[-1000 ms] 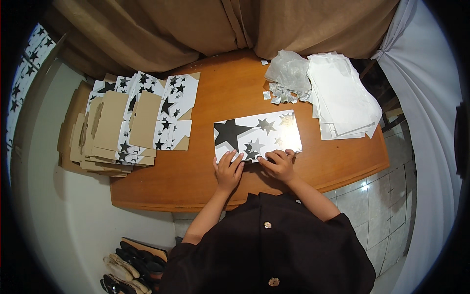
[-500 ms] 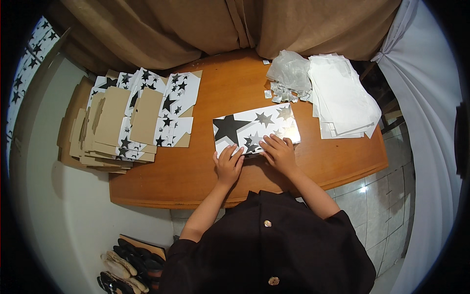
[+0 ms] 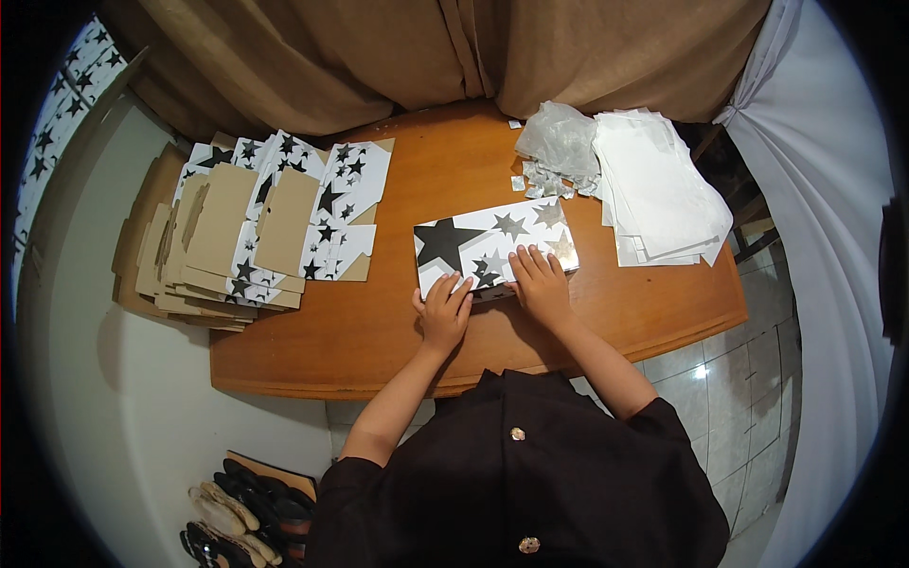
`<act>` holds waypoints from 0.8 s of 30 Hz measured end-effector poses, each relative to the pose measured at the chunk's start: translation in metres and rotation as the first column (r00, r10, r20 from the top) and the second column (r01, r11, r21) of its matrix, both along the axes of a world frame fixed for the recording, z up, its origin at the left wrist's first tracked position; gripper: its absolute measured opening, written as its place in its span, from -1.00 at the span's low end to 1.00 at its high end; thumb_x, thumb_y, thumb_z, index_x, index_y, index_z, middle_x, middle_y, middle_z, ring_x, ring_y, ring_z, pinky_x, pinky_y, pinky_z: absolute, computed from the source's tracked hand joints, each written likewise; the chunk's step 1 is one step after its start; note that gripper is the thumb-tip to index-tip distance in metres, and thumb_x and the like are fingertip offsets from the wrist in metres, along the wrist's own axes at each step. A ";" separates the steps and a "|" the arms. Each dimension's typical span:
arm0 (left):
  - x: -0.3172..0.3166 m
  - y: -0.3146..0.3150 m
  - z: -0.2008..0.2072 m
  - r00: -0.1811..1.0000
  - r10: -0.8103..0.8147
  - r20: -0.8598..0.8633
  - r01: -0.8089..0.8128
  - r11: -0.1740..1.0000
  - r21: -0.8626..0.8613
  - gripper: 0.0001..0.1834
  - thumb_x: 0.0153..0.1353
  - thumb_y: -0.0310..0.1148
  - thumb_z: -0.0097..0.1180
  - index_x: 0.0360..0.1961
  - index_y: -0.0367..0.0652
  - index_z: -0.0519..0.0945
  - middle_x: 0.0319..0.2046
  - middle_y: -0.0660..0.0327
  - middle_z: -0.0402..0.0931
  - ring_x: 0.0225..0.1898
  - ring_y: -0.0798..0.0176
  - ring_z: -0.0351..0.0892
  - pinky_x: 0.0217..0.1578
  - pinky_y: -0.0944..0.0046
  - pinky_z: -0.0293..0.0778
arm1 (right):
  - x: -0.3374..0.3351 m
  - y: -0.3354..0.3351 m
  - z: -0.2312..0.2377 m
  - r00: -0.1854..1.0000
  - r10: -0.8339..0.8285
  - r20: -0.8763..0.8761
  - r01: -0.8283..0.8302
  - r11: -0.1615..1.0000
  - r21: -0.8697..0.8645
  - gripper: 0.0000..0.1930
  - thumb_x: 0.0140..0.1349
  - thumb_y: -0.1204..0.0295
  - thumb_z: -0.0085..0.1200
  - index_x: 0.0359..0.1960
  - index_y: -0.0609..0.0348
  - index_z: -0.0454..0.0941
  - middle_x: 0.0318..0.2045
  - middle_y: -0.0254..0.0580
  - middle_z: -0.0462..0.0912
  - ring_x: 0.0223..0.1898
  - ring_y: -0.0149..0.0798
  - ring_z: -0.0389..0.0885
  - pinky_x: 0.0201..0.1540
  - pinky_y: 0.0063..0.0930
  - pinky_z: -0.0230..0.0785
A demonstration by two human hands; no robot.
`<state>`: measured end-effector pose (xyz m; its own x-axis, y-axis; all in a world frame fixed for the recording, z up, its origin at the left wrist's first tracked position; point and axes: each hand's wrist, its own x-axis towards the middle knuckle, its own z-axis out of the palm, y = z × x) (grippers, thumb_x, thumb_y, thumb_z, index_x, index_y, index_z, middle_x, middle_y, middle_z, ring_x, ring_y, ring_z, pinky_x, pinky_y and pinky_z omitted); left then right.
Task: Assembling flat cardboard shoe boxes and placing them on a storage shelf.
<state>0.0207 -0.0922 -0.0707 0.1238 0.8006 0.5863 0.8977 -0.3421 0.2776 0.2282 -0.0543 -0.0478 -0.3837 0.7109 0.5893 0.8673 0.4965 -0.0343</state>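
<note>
A closed white cardboard box (image 3: pixel 483 248) printed with black and grey stars lies on the wooden table in front of me. My left hand (image 3: pixel 443 310) rests at its near left edge, fingers spread over the lid's rim. On the near right part of the lid lies my right hand (image 3: pixel 540 284), its fingers stretched out flat. Neither hand grips the box. Part of the box's near side shows between the two hands; what is inside is hidden.
Flattened star-printed boxes (image 3: pixel 222 222) pile up on the table's (image 3: pixel 398 331) left side. At the far right are a stack of white sheets (image 3: pixel 653 189), a clear plastic bag (image 3: pixel 559 131) and small silvery packets (image 3: pixel 549 180). Shoes (image 3: pixel 246 511) stand at lower left.
My right hand has slid slightly over the lid, its fingers now flatter and closer together. More of the box's near side shows. The left hand has barely moved.
</note>
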 end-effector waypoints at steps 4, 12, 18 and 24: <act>-0.007 -0.002 -0.002 0.999 -0.024 -0.025 0.024 1.000 0.000 -0.69 0.14 -0.30 0.10 -0.05 0.15 0.58 -0.03 0.34 0.47 0.07 0.25 0.36 0.16 -0.04 -0.23 | 0.017 0.005 0.026 0.974 0.152 -0.168 -0.175 0.976 -0.130 -0.54 0.05 0.16 0.15 -0.04 0.12 0.48 -0.03 -0.11 0.52 0.02 -0.08 0.46 0.01 -0.18 0.25; -0.073 -0.013 -0.003 0.956 0.229 -0.182 -0.250 0.963 -0.104 -0.57 0.01 -0.50 0.06 -0.04 0.13 0.54 0.02 0.29 0.40 0.09 0.19 0.33 0.04 -0.05 -0.04 | 0.056 0.027 0.038 0.782 -0.048 -0.622 -0.189 0.932 -0.310 -0.68 0.15 0.29 0.02 -0.10 0.20 0.49 -0.13 0.01 0.53 -0.05 0.04 0.46 0.02 -0.19 0.24; -0.068 -0.030 -0.013 0.677 0.593 0.437 -0.506 0.805 -0.309 -0.36 0.19 -0.18 0.00 0.26 -0.05 0.10 0.21 0.07 0.15 0.23 -0.05 0.12 0.11 -0.12 0.02 | 0.036 0.039 -0.024 0.623 -0.138 -0.770 -0.343 0.836 -0.428 -0.55 0.21 0.36 -0.11 0.13 0.26 0.29 0.10 0.15 0.36 0.17 0.03 0.29 0.22 -0.25 0.09; -0.009 -0.033 -0.069 0.404 0.507 0.761 0.238 0.746 -0.622 0.08 0.12 0.19 0.02 0.31 -0.37 -0.26 0.36 -0.10 -0.31 0.38 -0.02 -0.31 0.31 0.14 -0.28 | -0.029 -0.003 0.025 -0.136 -0.576 -0.806 -0.839 0.499 -0.215 -0.46 0.19 0.43 -0.16 0.23 0.23 0.08 0.17 -0.05 0.24 0.23 -0.17 0.16 0.28 -0.33 -0.05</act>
